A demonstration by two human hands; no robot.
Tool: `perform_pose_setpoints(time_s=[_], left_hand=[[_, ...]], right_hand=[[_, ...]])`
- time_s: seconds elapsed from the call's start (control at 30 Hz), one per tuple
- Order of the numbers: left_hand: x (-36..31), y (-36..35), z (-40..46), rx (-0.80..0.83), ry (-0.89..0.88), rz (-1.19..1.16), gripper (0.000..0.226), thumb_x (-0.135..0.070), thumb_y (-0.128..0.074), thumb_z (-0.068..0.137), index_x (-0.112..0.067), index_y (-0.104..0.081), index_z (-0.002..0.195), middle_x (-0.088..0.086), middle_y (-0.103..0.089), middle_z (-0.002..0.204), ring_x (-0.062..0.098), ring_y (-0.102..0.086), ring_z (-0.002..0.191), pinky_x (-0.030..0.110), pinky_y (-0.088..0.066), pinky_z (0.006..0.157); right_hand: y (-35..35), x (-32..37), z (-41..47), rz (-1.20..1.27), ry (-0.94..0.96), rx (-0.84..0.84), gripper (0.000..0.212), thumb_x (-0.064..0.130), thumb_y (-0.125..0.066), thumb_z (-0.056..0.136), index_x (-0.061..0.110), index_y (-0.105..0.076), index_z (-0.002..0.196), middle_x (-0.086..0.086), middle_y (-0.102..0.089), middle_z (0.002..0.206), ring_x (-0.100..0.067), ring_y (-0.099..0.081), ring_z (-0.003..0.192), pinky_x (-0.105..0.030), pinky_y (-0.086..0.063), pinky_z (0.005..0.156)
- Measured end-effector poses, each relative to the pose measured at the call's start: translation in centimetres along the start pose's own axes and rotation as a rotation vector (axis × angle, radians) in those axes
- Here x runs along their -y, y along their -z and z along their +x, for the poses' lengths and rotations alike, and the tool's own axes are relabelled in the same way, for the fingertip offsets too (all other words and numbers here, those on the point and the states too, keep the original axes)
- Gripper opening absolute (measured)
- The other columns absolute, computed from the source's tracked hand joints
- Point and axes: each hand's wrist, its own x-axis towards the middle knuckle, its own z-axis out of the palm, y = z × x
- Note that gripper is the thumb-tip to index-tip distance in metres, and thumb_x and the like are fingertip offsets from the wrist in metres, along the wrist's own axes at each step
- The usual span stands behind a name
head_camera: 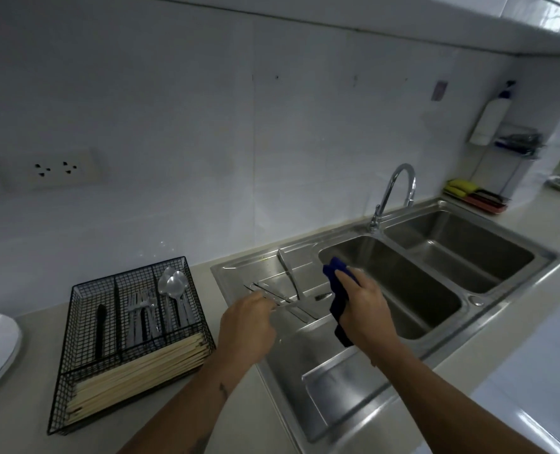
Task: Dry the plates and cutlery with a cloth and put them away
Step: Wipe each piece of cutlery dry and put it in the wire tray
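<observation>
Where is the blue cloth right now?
The blue cloth is gripped in the right hand, above the sink's drainboard, just left of the nearer basin.

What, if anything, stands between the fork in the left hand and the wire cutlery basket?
Nothing visible does. The left hand holds the fork over the drainboard, and only bare counter separates it from the open-topped wire basket.

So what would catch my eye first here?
Probably the blue cloth gripped in the right hand over the steel sink's drainboard, while the left hand lifts cutlery there. Then the black wire cutlery basket on the counter to the left.
</observation>
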Motion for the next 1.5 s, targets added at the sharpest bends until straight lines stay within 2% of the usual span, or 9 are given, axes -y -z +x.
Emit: perform_pose_setpoints(time_s=[0.2,0.33,0.43,0.6,0.83,0.93,1.23,1.33,1.5], left_hand=[[-2.5,0.0,2.3,0.200,0.182,-0.324,0.039,-0.008,-0.049,0.085,-0.029,-0.077,0.102,-0.009,-0.072,0.097,0.013,-0.065,0.083,0.029,-0.055,0.073],[-3.6,-0.2,2.2,0.255,0.250,-0.280,0.034,-0.011,-0.051,0.086,-0.030,-0.077,0.097,-0.011,-0.072,0.097,0.012,-0.065,0.087,0.032,-0.057,0.079],[-4.3,-0.9,2.3,0.226,0.312,-0.299,0.029,-0.015,-0.052,0.091,-0.031,-0.076,0.096,-0.013,-0.068,0.091,0.009,-0.064,0.082,0.031,-0.056,0.077],[-6.7,-1.7,2.9,0.239,0.363,-0.256,0.024,-0.018,-0.052,0.090,-0.018,-0.075,0.083,-0.004,-0.073,0.081,0.012,-0.065,0.069,0.031,-0.055,0.064],[-11.3,-4.0,5.0,0.360,0.567,-0.495,0.020,-0.014,-0.057,0.086,-0.001,-0.070,0.078,0.005,-0.065,0.062,0.018,-0.061,0.060,0.031,-0.053,0.068],[-13.0,-5.6,5.5,0.355,0.551,-0.519,0.021,-0.025,-0.060,0.094,-0.008,-0.073,0.091,-0.001,-0.061,0.067,0.013,-0.057,0.066,0.026,-0.047,0.068],[-15.0,-8.6,5.5,0.255,0.709,-0.656,0.016,-0.013,-0.067,0.088,-0.021,-0.073,0.075,0.000,-0.068,0.079,0.013,-0.060,0.075,0.025,-0.044,0.067],[-15.2,-8.9,5.3,0.230,0.724,-0.647,0.013,-0.008,-0.066,0.088,-0.018,-0.073,0.084,0.001,-0.068,0.083,0.009,-0.058,0.072,0.020,-0.044,0.063],[-14.4,-8.9,4.5,0.132,0.761,-0.641,0.017,-0.005,-0.063,0.087,-0.022,-0.069,0.084,-0.001,-0.068,0.085,0.013,-0.060,0.078,0.022,-0.045,0.065]], right_hand=[[-0.9,2.5,-2.0,-0.103,0.351,0.072,0.069,0.012,-0.081,0.064,0.014,-0.057,0.129,-0.008,-0.053,0.136,-0.028,-0.048,0.123,-0.038,-0.049,0.098],[-1.6,-0.4,-2.3,-0.103,0.201,0.114,0.074,0.011,-0.083,0.063,0.017,-0.056,0.131,-0.006,-0.053,0.137,-0.027,-0.049,0.125,-0.041,-0.049,0.099],[-1.7,-1.2,-2.3,-0.139,0.316,0.123,0.072,0.009,-0.079,0.064,0.017,-0.056,0.132,-0.006,-0.052,0.139,-0.027,-0.046,0.127,-0.041,-0.044,0.104],[-0.5,-5.2,-0.7,-0.056,0.250,0.107,0.073,0.008,-0.085,0.055,0.017,-0.062,0.124,-0.005,-0.057,0.132,-0.028,-0.056,0.114,-0.037,-0.055,0.088],[-0.7,-8.2,0.4,0.150,0.262,0.090,0.056,0.006,-0.075,0.068,0.015,-0.064,0.121,-0.005,-0.060,0.128,-0.030,-0.058,0.108,-0.041,-0.053,0.087],[-1.0,-10.2,0.2,0.154,0.293,0.134,0.060,0.007,-0.076,0.067,0.017,-0.061,0.125,-0.003,-0.057,0.130,-0.028,-0.054,0.114,-0.041,-0.052,0.091],[-0.6,-13.8,0.3,0.001,0.478,0.138,0.077,0.014,-0.088,0.053,0.015,-0.061,0.125,-0.007,-0.057,0.134,-0.027,-0.052,0.123,-0.035,-0.029,0.107],[-0.7,-14.7,0.6,0.041,0.390,0.145,0.081,0.006,-0.087,0.050,0.012,-0.060,0.127,-0.009,-0.057,0.134,-0.030,-0.054,0.121,-0.043,-0.042,0.105],[-0.1,-14.8,1.0,0.079,0.300,0.180,0.078,0.007,-0.084,0.059,0.015,-0.056,0.131,-0.005,-0.053,0.138,-0.026,-0.050,0.123,-0.031,-0.039,0.100]])
